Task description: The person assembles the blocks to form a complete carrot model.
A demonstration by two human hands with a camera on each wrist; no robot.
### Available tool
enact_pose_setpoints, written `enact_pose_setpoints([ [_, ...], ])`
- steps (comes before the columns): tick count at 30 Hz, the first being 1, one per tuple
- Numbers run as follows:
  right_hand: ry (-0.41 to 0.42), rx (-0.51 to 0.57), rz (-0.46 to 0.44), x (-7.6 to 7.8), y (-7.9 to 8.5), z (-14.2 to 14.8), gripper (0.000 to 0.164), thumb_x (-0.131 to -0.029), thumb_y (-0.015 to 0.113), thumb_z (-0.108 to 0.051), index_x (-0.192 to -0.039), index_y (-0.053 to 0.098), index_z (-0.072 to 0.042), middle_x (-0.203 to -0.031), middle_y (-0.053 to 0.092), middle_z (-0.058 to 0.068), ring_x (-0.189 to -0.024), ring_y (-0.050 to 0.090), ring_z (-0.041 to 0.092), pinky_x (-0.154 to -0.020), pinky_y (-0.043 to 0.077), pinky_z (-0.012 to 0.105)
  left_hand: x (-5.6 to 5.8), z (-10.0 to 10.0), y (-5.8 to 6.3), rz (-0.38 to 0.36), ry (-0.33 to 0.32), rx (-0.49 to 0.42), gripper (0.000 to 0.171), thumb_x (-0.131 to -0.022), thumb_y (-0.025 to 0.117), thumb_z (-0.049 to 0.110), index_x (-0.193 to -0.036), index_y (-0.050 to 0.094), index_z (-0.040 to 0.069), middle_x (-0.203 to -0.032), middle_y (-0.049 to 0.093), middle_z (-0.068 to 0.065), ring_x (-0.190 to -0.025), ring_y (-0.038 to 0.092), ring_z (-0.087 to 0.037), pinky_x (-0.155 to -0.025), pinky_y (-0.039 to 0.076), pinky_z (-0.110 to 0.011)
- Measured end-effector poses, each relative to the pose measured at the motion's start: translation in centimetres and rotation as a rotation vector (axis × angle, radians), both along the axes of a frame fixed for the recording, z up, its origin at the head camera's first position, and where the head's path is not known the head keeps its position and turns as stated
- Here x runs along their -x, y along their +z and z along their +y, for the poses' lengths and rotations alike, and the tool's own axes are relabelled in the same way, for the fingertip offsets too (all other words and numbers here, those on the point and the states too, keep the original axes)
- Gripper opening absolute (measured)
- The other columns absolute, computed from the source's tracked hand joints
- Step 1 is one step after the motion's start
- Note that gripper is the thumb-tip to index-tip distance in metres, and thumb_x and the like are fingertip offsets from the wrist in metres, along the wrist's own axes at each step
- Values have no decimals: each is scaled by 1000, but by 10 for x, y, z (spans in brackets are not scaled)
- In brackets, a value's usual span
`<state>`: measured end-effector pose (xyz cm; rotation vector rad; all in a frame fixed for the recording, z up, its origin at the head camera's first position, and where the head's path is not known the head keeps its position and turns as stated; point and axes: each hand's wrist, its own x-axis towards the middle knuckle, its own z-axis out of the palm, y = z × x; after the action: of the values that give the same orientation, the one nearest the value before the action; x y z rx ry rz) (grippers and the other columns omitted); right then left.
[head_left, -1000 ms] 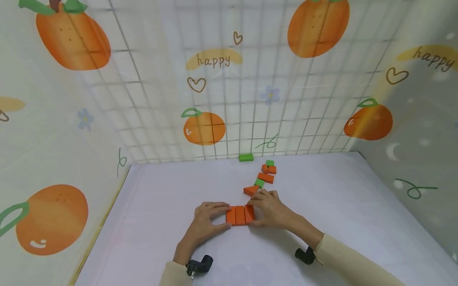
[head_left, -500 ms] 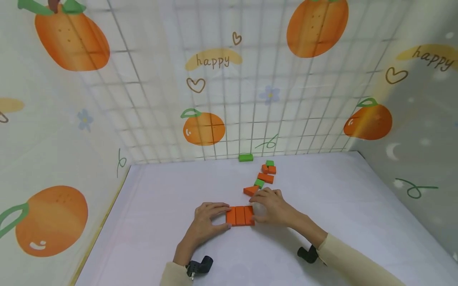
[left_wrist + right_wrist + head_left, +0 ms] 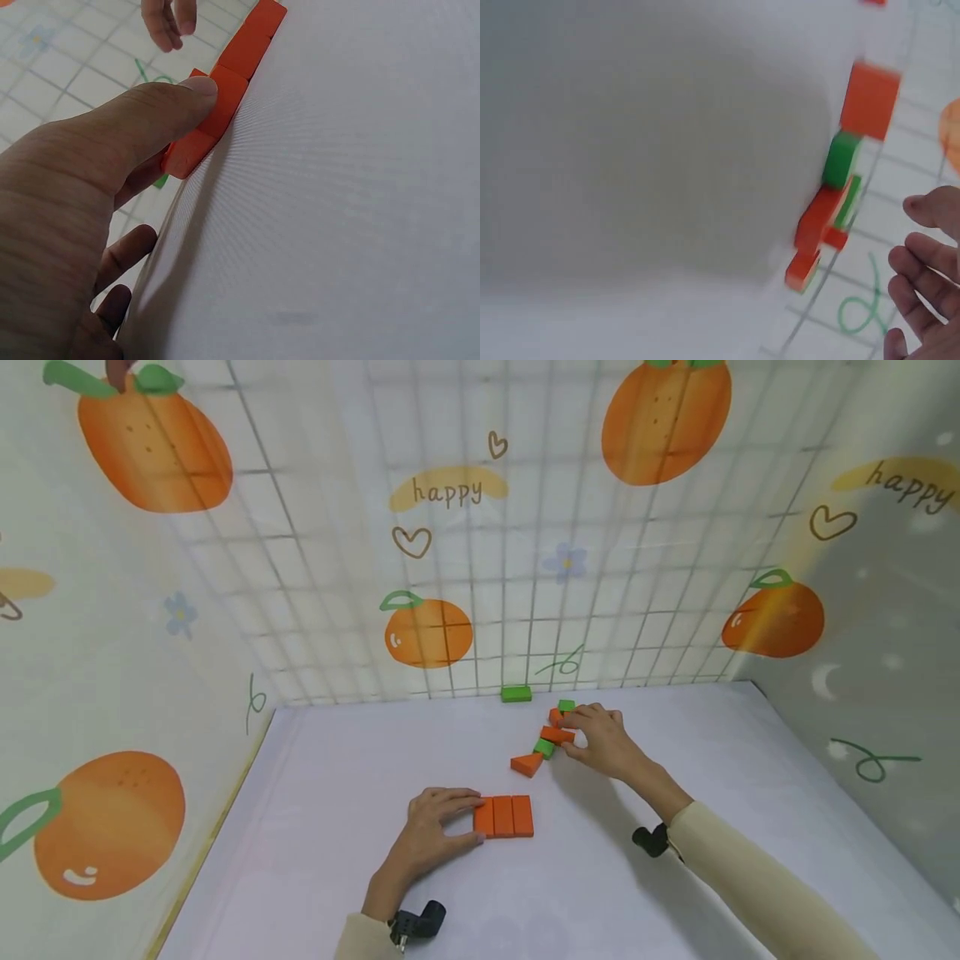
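Three orange blocks lie side by side in a flat row on the white table. My left hand (image 3: 435,825) pinches the leftmost orange block (image 3: 484,817) between thumb and fingers at its near and far ends. In the left wrist view my thumb (image 3: 180,101) presses on that block's end. My right hand (image 3: 606,742) is over the loose blocks further back, fingers parted, with nothing seen between them. Nearest to it are an orange rectangular block (image 3: 557,735) and a small orange piece (image 3: 554,717), partly hidden by the fingers.
An orange triangular block (image 3: 527,765) and a small green block (image 3: 544,748) lie behind the row. Another green block (image 3: 566,705) sits further back. A long green block (image 3: 516,694) rests by the printed curtain (image 3: 330,635) at the table's back edge.
My right hand has left the right end of the orange row and moved back to the loose blocks. The left hand stays at the row's left end.
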<state>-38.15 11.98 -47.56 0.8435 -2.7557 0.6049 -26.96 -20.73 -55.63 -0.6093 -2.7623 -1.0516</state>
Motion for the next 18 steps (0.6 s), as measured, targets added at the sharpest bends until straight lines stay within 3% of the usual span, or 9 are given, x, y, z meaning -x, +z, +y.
enact_pose_setpoints([
  [5, -12, -51, -7, 29, 0, 0, 39, -88, 78, -18, -123, 68, -5, -126, 62, 14, -119, 50, 35, -86, 33, 56, -1, -2, -2, -2, -5, -18, 50, -83, 77, 52, -130, 66, 39, -135, 54, 26, -126, 40, -9, -109, 21, -51],
  [9, -33, -91, -61, 49, -1, -4, 43, -88, 76, -17, -128, 66, -6, -133, 59, 13, -123, 46, 34, -88, 32, 54, -1, -2, -1, 14, -6, -19, 50, -83, 78, 50, -130, 67, 37, -134, 55, 24, -125, 42, -10, -108, 22, -53],
  [14, -24, -135, -109, 65, -4, -9, 46, -86, 78, -14, -130, 66, -8, -135, 60, 10, -127, 43, 31, -92, 27, 53, -1, -1, -1, 18, -8, -13, 50, -83, 78, 50, -130, 66, 37, -135, 55, 24, -125, 42, -11, -108, 23, -53],
  [18, 5, -155, -96, 71, -6, -11, 41, -84, 78, -9, -125, 69, -7, -130, 64, 9, -126, 43, 33, -93, 26, 56, 0, -2, -2, 41, -8, -13, 50, -83, 77, 50, -130, 67, 37, -135, 56, 22, -125, 42, -12, -106, 24, -54],
])
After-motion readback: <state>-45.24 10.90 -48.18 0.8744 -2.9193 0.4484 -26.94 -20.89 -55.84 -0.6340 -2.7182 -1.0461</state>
